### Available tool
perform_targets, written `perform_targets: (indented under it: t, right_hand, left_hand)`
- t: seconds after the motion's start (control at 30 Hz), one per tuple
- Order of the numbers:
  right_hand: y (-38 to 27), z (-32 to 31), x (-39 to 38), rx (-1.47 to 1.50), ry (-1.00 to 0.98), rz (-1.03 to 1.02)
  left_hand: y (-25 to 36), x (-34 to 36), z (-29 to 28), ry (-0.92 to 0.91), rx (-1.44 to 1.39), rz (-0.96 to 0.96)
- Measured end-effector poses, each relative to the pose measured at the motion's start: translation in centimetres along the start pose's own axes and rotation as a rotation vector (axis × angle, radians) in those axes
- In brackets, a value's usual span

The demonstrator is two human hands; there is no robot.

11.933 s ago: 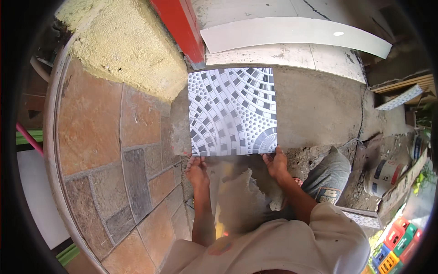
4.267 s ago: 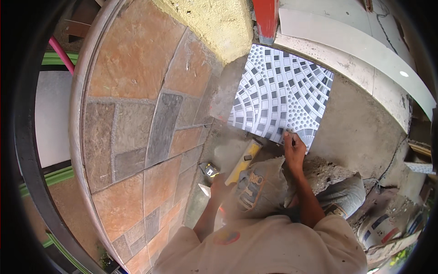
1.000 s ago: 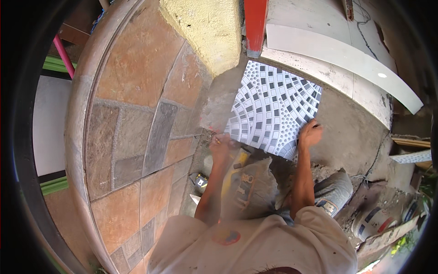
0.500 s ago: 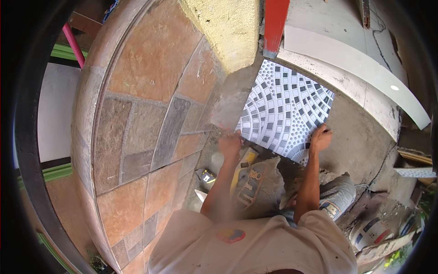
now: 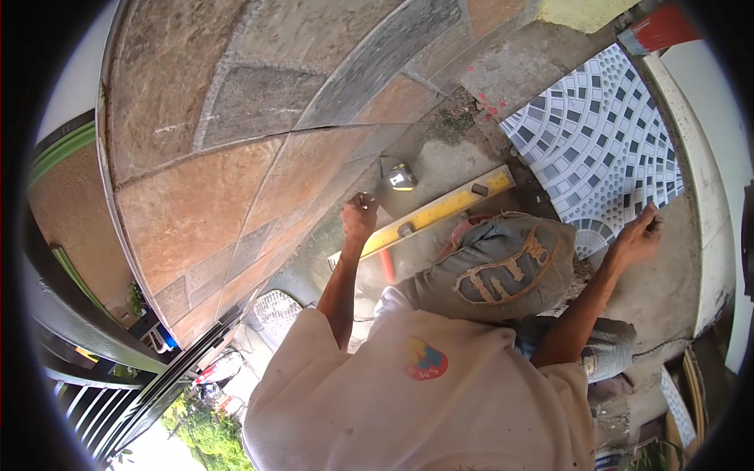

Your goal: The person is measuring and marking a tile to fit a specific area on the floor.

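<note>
A square patterned floor tile (image 5: 601, 129), white with grey and black mosaic arcs, lies on the rough concrete at the upper right. My right hand (image 5: 638, 238) is at its near right edge, fingers curled against the rim. Away from the tile, my left hand (image 5: 360, 217) is closed beside the stone-clad wall. A small pale spot shows at its fingertips, too small to name. Close to that hand lie a yellow spirit level (image 5: 440, 210), a yellow-and-black tape measure (image 5: 400, 177) and an orange handle (image 5: 387, 267), its tool partly hidden.
The stone-clad wall (image 5: 259, 94) rises on my left. My bent knee in torn jeans (image 5: 510, 271) is between the level and the tile. A red post (image 5: 664, 30) stands beyond the tile's far corner. A white ledge (image 5: 711, 196) runs along the right.
My left hand has let go of the tile and moved back left, near the level. My right hand stays by the tile's edge. The view has turned, bringing the level fully into sight.
</note>
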State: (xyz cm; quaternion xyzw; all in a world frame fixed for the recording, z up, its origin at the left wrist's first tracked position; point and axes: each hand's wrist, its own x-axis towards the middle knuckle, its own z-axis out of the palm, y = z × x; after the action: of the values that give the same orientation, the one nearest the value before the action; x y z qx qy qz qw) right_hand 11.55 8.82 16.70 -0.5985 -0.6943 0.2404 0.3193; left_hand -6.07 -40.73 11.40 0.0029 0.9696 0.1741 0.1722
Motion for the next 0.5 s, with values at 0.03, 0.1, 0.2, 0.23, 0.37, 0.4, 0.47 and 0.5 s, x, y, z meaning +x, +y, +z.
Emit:
perform_targets:
  t: [0.03,0.1,0.2,0.23,0.37,0.4,0.47,0.5]
  right_hand:
    - [1.4,0.7,-1.0,0.076,-0.014,-0.058]
    - [0.3,0.7,-3.6,0.116,-0.125,-0.117]
    - [-2.5,-0.4,-6.9,0.141,-0.306,-0.164]
    - [-2.4,-1.0,-7.6,0.129,-0.381,-0.179]
    - [0.2,-2.6,-8.2,0.259,-0.483,-0.105]
    - [0.2,-2.5,-8.3,0.362,-0.467,-0.087]
    - [-0.1,-2.4,-8.6,0.368,-0.451,-0.066]
    - [-0.9,-2.4,-8.8,0.346,-0.458,-0.06]
  left_hand:
    - [-1.7,-1.9,0.4,-0.042,0.057,-0.046]
    - [-5.1,-5.1,1.6,-0.028,0.064,-0.101]
    - [-6.9,-8.5,2.4,-0.094,0.04,-0.038]
    - [-8.0,-10.6,3.1,-0.016,0.03,0.003]
    - [-11.1,-15.3,2.7,0.083,0.059,-0.169]
    - [-12.2,-15.5,2.3,0.069,0.098,-0.191]
    - [-13.6,-15.3,1.8,0.116,0.129,-0.19]
    - [-13.4,-14.0,1.7,0.201,0.111,-0.053]
